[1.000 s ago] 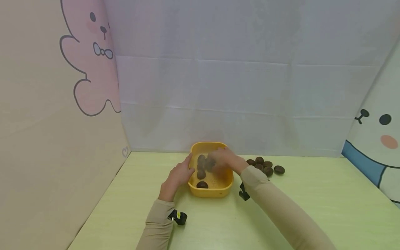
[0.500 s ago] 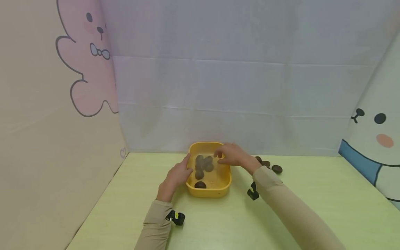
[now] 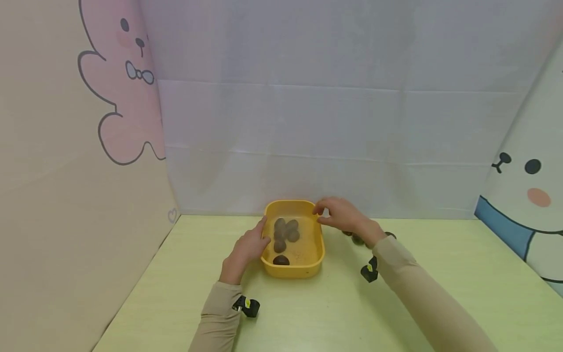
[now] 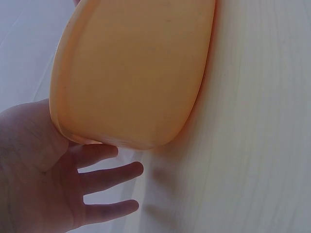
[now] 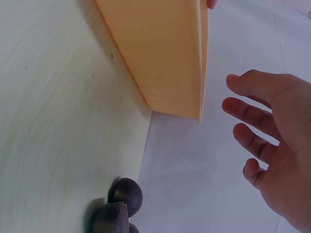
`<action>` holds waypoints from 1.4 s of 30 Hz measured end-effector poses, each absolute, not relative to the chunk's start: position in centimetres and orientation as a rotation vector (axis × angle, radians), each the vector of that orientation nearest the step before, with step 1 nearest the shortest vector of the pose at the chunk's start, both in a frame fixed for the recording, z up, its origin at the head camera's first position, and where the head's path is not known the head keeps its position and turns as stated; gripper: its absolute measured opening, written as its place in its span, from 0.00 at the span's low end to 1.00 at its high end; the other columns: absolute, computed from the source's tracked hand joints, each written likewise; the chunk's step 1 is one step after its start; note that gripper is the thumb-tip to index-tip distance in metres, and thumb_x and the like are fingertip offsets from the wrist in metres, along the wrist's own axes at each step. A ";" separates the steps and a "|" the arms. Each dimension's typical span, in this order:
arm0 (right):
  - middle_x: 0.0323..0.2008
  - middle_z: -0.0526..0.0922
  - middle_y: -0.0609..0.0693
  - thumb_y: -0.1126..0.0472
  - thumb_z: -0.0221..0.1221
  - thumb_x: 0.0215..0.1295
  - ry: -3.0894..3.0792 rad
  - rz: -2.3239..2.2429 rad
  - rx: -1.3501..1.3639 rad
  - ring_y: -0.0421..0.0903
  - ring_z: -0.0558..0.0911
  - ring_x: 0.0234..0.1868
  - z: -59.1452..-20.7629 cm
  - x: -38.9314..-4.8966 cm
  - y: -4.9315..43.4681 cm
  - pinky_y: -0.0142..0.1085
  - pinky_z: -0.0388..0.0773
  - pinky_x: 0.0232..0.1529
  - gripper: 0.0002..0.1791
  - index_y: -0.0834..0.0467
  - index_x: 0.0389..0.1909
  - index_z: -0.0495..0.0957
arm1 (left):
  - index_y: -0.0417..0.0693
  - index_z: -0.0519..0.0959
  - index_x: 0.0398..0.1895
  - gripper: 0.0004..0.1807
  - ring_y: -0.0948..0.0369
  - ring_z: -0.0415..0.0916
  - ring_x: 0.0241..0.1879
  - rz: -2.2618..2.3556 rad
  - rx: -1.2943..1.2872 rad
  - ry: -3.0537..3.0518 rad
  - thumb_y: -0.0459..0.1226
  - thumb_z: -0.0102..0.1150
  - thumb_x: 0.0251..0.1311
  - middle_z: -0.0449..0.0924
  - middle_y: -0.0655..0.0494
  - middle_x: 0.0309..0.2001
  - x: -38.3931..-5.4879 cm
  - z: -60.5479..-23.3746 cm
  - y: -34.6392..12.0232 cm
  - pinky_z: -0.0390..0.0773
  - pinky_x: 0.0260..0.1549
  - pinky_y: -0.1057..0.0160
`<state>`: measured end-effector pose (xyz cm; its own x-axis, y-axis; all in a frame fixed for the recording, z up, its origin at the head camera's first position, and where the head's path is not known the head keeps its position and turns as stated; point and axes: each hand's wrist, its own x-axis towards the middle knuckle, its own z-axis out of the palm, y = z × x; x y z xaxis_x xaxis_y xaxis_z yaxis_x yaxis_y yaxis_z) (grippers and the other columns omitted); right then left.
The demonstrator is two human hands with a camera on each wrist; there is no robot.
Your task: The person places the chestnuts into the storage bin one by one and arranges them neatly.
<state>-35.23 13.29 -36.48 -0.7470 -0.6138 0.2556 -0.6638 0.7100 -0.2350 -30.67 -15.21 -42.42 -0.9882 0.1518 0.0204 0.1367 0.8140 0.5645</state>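
Observation:
A yellow plastic bin (image 3: 308, 247) stands on the table, with several dark brown, chestnut-like lumps (image 3: 286, 232) on its bottom. My left hand (image 3: 247, 247) grips the bin's left rim, thumb over the inside edge; in the left wrist view, other fingers (image 4: 109, 177) stretch along and below the outer wall. Over the bin's right far rim hovers my right hand (image 3: 345, 215), fingers loosely bent around nothing. The right wrist view shows it apart from the bin wall. More brown lumps (image 5: 127, 196) lie on the table to the right, partly hidden behind the right wrist in the head view.
A white cloth backdrop (image 3: 281, 122) hangs right behind the bin at the table's back edge. Side panels with a pink bear (image 3: 136, 112) and a white figure (image 3: 538, 220) stand left and right. The pale yellow-green table (image 3: 308, 313) extends in front.
My right hand has come up out of the bin and moved right, past its rim, with nothing held. The left hand keeps its place on the bin. The view has shifted slightly.

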 end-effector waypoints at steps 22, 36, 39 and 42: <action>0.41 0.84 0.54 0.60 0.64 0.64 -2.816 0.586 0.946 0.51 0.81 0.43 -37.3 -34.4 18.0 0.46 0.77 0.46 0.12 0.60 0.46 0.83 | 0.53 0.51 0.80 0.36 0.61 0.58 0.14 0.913 0.229 2.966 0.40 0.46 0.69 0.66 0.53 0.20 -30.6 -42.4 -15.2 0.61 0.16 0.65; 0.40 0.84 0.57 0.63 0.66 0.61 -2.793 0.655 0.911 0.56 0.79 0.44 -39.9 -33.9 21.9 0.52 0.73 0.50 0.13 0.64 0.45 0.84 | 0.53 0.50 0.80 0.36 0.62 0.60 0.15 0.913 0.221 2.953 0.41 0.45 0.70 0.67 0.53 0.21 -30.7 -42.4 -15.3 0.62 0.17 0.65; 0.40 0.84 0.56 0.61 0.67 0.60 -2.788 0.629 0.885 0.53 0.77 0.42 -40.4 -33.6 22.7 0.50 0.69 0.49 0.14 0.63 0.45 0.84 | 0.52 0.50 0.80 0.36 0.61 0.60 0.15 0.914 0.225 2.950 0.41 0.45 0.70 0.67 0.53 0.21 -30.5 -42.2 -15.2 0.62 0.17 0.65; 0.40 0.84 0.55 0.59 0.68 0.59 -2.788 0.632 0.867 0.53 0.76 0.42 -40.9 -33.4 23.3 0.49 0.67 0.49 0.15 0.63 0.45 0.84 | 0.52 0.50 0.80 0.36 0.62 0.60 0.15 0.914 0.224 2.945 0.41 0.45 0.70 0.67 0.53 0.21 -30.4 -42.1 -15.1 0.62 0.17 0.66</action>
